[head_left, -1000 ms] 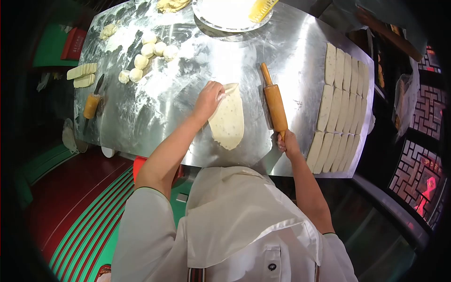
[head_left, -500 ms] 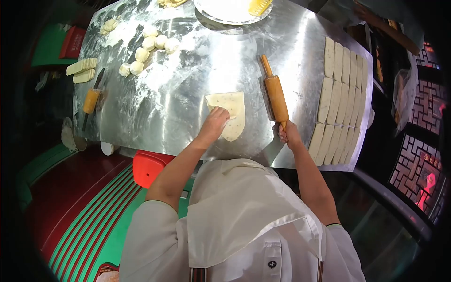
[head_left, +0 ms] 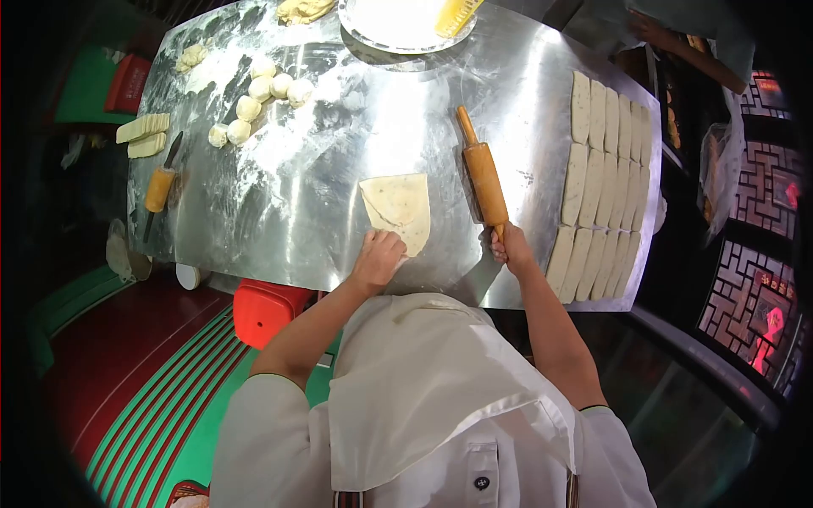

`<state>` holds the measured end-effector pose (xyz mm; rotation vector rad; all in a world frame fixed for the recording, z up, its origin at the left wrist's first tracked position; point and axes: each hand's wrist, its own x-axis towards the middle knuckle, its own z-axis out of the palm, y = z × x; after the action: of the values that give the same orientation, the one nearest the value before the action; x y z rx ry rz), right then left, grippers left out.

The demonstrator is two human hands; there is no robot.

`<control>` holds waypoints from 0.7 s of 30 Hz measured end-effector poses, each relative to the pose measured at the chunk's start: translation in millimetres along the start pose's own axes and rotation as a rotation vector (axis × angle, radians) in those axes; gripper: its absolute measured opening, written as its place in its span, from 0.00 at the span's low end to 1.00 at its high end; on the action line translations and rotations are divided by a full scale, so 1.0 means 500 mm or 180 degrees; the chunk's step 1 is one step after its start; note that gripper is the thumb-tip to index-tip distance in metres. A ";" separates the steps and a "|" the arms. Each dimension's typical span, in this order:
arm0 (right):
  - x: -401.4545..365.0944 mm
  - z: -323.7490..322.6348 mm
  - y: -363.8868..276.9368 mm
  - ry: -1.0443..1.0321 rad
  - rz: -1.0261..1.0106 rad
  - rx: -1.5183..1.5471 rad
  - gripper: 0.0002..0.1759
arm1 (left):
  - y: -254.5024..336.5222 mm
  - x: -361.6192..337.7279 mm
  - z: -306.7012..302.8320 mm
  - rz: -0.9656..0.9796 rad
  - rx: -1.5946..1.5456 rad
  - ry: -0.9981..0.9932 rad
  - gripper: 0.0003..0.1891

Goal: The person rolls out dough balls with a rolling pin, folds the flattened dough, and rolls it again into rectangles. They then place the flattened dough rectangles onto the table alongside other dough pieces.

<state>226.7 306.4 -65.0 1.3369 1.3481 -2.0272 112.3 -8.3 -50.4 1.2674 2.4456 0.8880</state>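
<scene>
A flat sheet of pale, speckled dough (head_left: 398, 203) lies on the metal table (head_left: 339, 169). At its near left edge, my left hand (head_left: 379, 259) has its fingers closed on the dough. To the right, my right hand (head_left: 511, 245) grips the near handle of a wooden rolling pin (head_left: 485, 182), which rests on the table with its far handle pointing away. The fingertips of my left hand are partly hidden from view.
Dough balls (head_left: 248, 107) sit at the upper left, near a small rolling pin (head_left: 159, 188) and cut dough slices (head_left: 142, 129). Rows of dough strips (head_left: 604, 178) line the right side. A large white bowl (head_left: 398, 25) stands at the back; a red stool (head_left: 267, 311) is below the table.
My left hand has moved from the middle of the sheet to its near edge. The right hand still holds the pin. The whole view has shifted slightly.
</scene>
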 end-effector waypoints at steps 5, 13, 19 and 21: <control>0.000 -0.002 0.002 0.0034 0.0014 -0.0034 0.29 | -0.042 0.077 -0.043 -0.0107 0.0100 0.0680 0.05; 0.004 -0.003 0.003 0.0122 0.0018 -0.0125 0.29 | -0.091 0.164 -0.071 -0.0363 0.0431 0.0817 0.05; -0.007 0.005 -0.009 0.0077 0.0055 -0.0051 0.29 | -0.007 0.076 -0.062 -0.1102 0.0277 0.0374 0.09; -0.006 0.004 0.000 0.0097 0.0000 -0.0056 0.29 | -0.012 0.061 -0.040 -0.1127 0.0289 0.0527 0.11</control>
<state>227.3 303.8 -62.1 1.3654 1.3759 -1.9980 81.2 5.7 -36.7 0.7720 2.7481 0.8186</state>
